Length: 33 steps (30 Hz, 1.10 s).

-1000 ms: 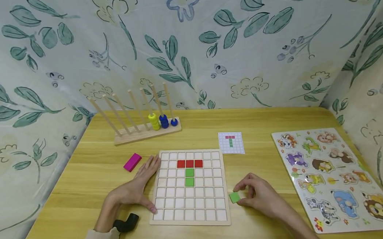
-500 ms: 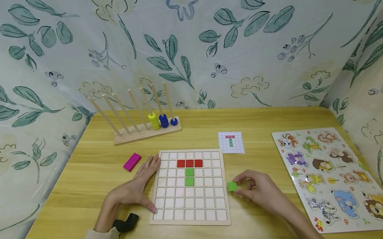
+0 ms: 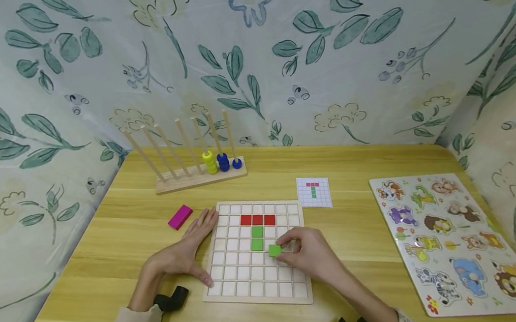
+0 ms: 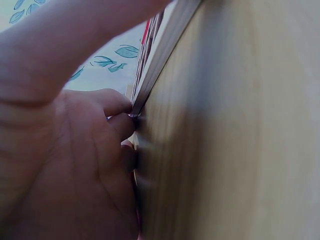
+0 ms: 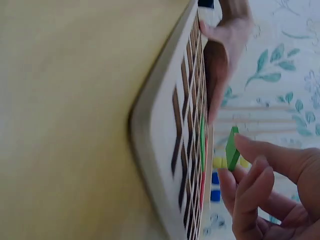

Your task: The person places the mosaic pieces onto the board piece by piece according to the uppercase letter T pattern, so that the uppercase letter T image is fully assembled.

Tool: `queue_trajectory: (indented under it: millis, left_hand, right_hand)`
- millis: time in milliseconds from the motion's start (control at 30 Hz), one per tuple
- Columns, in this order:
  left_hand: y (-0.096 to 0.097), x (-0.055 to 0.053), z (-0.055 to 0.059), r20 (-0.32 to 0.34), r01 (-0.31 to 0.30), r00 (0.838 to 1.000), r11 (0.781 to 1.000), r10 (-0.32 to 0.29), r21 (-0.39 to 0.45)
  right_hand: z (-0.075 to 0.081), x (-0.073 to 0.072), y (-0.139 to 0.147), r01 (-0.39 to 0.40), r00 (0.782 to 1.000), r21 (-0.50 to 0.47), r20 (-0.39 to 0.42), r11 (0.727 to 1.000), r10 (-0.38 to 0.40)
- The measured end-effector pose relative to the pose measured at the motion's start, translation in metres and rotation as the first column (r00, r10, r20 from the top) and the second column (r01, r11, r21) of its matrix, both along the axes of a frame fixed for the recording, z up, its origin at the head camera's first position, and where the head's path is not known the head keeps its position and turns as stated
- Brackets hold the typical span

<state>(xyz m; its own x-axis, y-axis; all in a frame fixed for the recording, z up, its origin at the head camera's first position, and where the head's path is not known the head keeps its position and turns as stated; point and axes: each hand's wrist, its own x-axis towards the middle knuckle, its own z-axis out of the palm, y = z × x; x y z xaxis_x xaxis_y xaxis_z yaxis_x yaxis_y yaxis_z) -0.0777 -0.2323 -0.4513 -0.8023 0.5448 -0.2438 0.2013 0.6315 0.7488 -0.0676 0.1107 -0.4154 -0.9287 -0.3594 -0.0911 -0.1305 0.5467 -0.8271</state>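
Observation:
Between thumb and fingertips my right hand (image 3: 309, 252) pinches a small green square tile (image 3: 274, 250). The tile hovers over the wooden grid board (image 3: 242, 274), right of the two green tiles (image 3: 257, 238) set in its cells. In the right wrist view the held tile (image 5: 232, 148) appears edge-on, off the board's surface. A row of three red tiles (image 3: 258, 220) lies above the green ones. My left hand (image 3: 181, 259) rests along the board's left edge, fingers and thumb spread straight against it; the left wrist view has the fingers (image 4: 117, 102) touching the board's side.
A pattern card (image 3: 314, 191) with a red and green T lies behind the board. At the back left stands a peg rack (image 3: 201, 178) with yellow and blue beads. A magenta block (image 3: 180, 217) is left of the board, an animal puzzle (image 3: 452, 242) at the right.
My right hand has carried the green tile leftward from the table beside the board to above the grid. The left hand has stayed at the board's edge.

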Motion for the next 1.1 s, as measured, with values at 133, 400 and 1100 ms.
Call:
queue_trajectory:
  millis: [133,400,1100]
  left_hand:
    - [0.001,0.000,0.000,0.001,0.003,1.000,1.000,-0.003,0.003]
    - [0.002,-0.002,0.001,0.001,0.009,1.000,1.000,-0.009,0.017]
    - [0.000,-0.001,0.001,0.008,0.007,1.000,1.000,-0.007,0.018]
  right_hand:
    - [-0.003,0.004,-0.025,0.016,1.000,0.014,0.003,1.000,-0.016]
    - [-0.010,0.006,-0.044,0.014,0.999,0.043,-0.032,0.999,-0.013]
    - [-0.014,0.004,-0.047,-0.001,0.999,0.058,-0.040,0.998,0.003]
